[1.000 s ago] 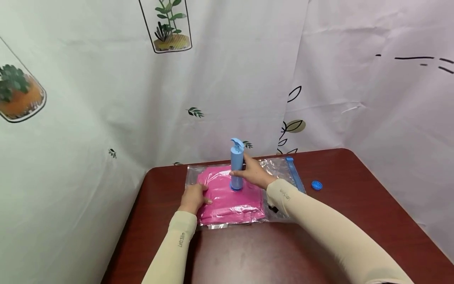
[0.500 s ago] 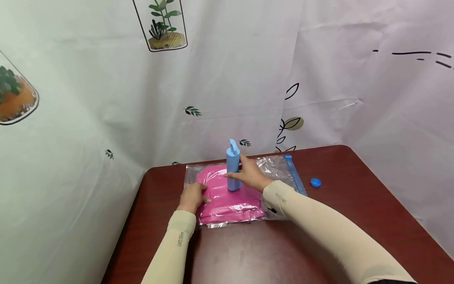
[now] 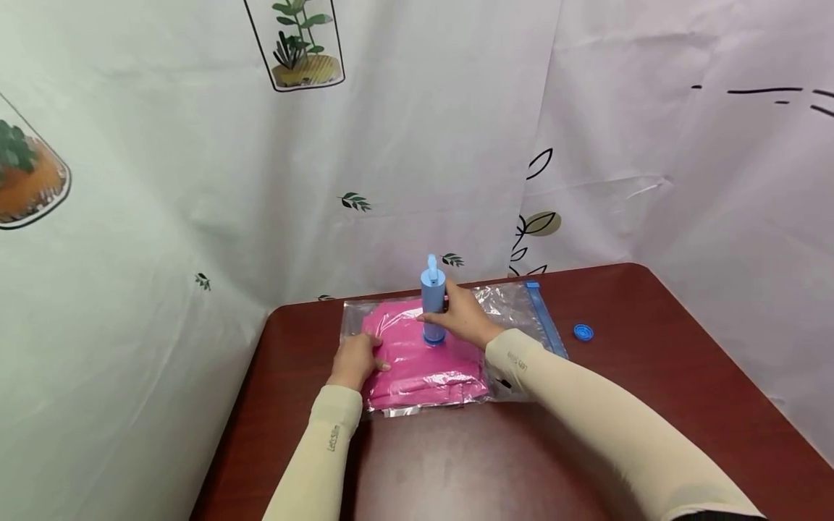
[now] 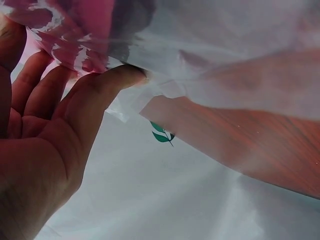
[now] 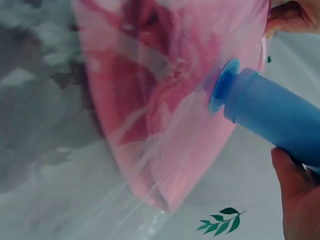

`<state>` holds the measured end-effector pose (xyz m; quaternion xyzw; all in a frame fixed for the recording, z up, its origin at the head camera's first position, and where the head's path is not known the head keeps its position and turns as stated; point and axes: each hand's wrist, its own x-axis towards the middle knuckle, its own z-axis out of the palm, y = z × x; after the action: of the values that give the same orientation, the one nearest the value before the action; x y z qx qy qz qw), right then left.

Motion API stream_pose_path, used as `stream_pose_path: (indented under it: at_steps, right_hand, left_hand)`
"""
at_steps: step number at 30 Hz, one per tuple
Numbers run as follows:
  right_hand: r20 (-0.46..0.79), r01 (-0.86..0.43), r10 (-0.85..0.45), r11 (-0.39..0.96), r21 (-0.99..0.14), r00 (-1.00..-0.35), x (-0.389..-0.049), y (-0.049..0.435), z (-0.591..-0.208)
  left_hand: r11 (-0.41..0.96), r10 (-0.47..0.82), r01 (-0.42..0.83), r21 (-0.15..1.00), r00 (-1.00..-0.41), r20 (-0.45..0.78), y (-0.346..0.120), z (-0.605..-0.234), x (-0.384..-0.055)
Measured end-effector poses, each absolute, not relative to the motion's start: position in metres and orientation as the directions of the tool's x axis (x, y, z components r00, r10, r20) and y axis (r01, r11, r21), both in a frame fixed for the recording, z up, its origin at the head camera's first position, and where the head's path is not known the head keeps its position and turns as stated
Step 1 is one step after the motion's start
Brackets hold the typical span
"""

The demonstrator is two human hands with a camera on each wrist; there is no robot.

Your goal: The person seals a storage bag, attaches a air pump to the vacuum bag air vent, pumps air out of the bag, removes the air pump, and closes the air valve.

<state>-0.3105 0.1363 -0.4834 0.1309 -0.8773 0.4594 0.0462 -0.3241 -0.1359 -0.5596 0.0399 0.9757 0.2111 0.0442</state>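
A blue hand pump stands almost upright over a blue valve on a clear vacuum storage bag. Folded pink material fills much of that bag. My right hand grips the pump's body from the right, thumb toward the front; its other fingers are partly hidden behind the pump. The pump's lower end meets the valve in the right wrist view; whether it sits tight I cannot tell. At the bag's left edge, my left hand holds the filled part, its fingers curled against the plastic in the left wrist view.
A small round blue cap lies on the dark red table, right of the bag. The bag's blue zip strip runs along its right end. A printed fabric sheet hangs behind the table.
The pump's top handle has turned in place: its hook pointed left a second ago and now looks narrow. The dark base ring shows again. My left hand stays at the bag's edge.
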Motion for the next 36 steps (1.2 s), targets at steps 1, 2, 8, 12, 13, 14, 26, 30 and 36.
stream_pose_path:
  at_steps: [1,2,8,12,13,14,26,30,36]
  right_hand:
    - [0.198,-0.265,-0.179,0.542,-0.797,-0.964,-0.310,0.137,-0.483]
    - [0.193,-0.256,-0.172,0.536,-0.804,-0.966,-0.309,0.137,-0.483]
    - [0.184,-0.260,-0.193,0.520,-0.813,-0.964,-0.308,0.134,-0.484]
    - [0.193,-0.274,-0.204,0.532,-0.801,-0.960,-0.307,0.131,-0.487]
    - [0.195,-0.280,-0.211,0.531,-0.800,-0.958,-0.307,0.131,-0.487]
    - [0.196,-0.285,-0.219,0.530,-0.799,-0.956,-0.307,0.131,-0.487]
    - [0.163,-0.247,-0.201,0.525,-0.814,-0.966,-0.318,0.135,-0.486]
    - [0.164,-0.258,-0.218,0.533,-0.806,-0.962,-0.318,0.135,-0.484]
    - [0.182,-0.263,-0.194,0.577,-0.774,-0.964,-0.316,0.136,-0.483]
  left_hand:
    - [0.908,0.096,0.059,0.414,-0.993,-0.069,-0.137,-0.563,-0.326]
    - [0.909,0.099,0.065,0.412,-0.993,-0.061,-0.139,-0.568,-0.328]
    - [0.911,0.082,0.054,0.410,-0.995,-0.051,-0.141,-0.563,-0.323]
    - [0.911,0.089,0.060,0.408,-0.995,-0.052,-0.141,-0.558,-0.319]
    - [0.913,0.099,0.078,0.401,-0.994,-0.034,-0.143,-0.562,-0.321]
    - [0.912,0.098,0.075,0.403,-0.995,-0.036,-0.142,-0.559,-0.320]
    - [0.915,0.081,0.053,0.400,-0.995,-0.052,-0.143,-0.572,-0.336]
    - [0.914,0.080,0.051,0.402,-0.995,-0.055,-0.148,-0.583,-0.342]
    - [0.921,0.131,0.107,0.375,-0.991,-0.038,-0.151,-0.586,-0.345]
